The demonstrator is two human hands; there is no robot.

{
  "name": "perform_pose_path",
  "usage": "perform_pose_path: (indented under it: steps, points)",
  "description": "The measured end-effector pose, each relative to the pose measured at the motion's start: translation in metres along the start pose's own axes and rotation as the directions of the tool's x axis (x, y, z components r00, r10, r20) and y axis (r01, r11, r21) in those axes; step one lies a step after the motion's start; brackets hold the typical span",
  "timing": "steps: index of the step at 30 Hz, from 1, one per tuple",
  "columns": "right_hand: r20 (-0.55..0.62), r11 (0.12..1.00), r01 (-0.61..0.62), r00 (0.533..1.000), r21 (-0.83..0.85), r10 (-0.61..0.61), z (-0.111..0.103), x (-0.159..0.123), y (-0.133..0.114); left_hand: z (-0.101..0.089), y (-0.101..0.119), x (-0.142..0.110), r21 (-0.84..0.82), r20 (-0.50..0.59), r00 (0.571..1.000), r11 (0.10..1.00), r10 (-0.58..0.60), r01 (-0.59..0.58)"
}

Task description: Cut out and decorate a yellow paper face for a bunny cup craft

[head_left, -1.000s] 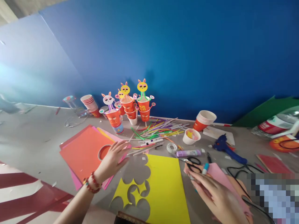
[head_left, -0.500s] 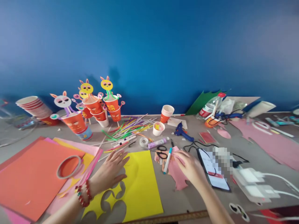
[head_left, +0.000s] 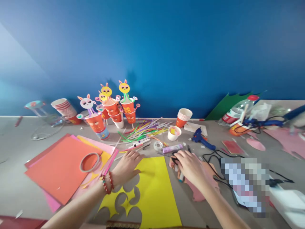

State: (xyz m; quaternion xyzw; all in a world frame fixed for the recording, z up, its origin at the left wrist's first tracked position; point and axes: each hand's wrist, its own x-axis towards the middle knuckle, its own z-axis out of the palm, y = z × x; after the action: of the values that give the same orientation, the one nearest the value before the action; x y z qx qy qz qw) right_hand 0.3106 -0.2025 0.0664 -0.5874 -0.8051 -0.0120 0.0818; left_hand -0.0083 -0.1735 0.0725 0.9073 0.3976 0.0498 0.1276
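My left hand (head_left: 127, 167), with a red bead bracelet (head_left: 107, 183) at the wrist, lies with its fingers spread on the upper left of a yellow paper sheet (head_left: 158, 190). Round holes are cut in the sheet's left part. My right hand (head_left: 190, 163) is over the black-handled scissors (head_left: 174, 158), its fingers bent around the handles. Under that hand, a marker with a teal end (head_left: 181, 176) is partly hidden. Pink paper scraps (head_left: 196, 190) lie beneath my right wrist.
Orange and pink sheets (head_left: 57, 168) with a tape roll (head_left: 82, 163) lie left. Rabbit-faced cup figures (head_left: 96, 122) stand behind. Colourful sticks (head_left: 140, 132), a glue stick (head_left: 172, 148), a small paper cup (head_left: 174, 133) and a blue glue gun (head_left: 202, 139) lie beyond; cables (head_left: 209, 157) run right.
My right hand has moved from above the pink paper onto the scissors, covering part of the marker. My left hand stays on the yellow sheet. The view has swung left.
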Motion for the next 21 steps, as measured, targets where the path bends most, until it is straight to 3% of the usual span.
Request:
perform_pose_path:
  steps: [8, 15, 18, 21]
  points:
    - [0.079, 1.000, -0.024, 0.997, -0.015, 0.026, -0.001, 0.011, 0.003, -0.018, -0.003, 0.015, -0.328, 0.013, 1.000, 0.944, 0.023, -0.018]
    - [0.037, 0.989, -0.050, 0.998, 0.138, 0.046, -0.015, 0.012, 0.007, -0.066, -0.016, 0.003, -0.428, -0.098, 0.995, 0.901, 0.033, -0.072]
    - [0.072, 0.957, -0.130, 0.991, 0.259, 0.115, -0.026, 0.009, 0.011, -0.079, -0.025, -0.009, -0.659, -0.180, 0.982, 0.748, -0.055, -0.079]
    - [0.118, 0.861, -0.218, 0.976, 0.460, 0.184, -0.033, 0.001, 0.019, -0.078, -0.027, -0.018, -0.860, -0.244, 0.937, 0.503, -0.251, -0.089]
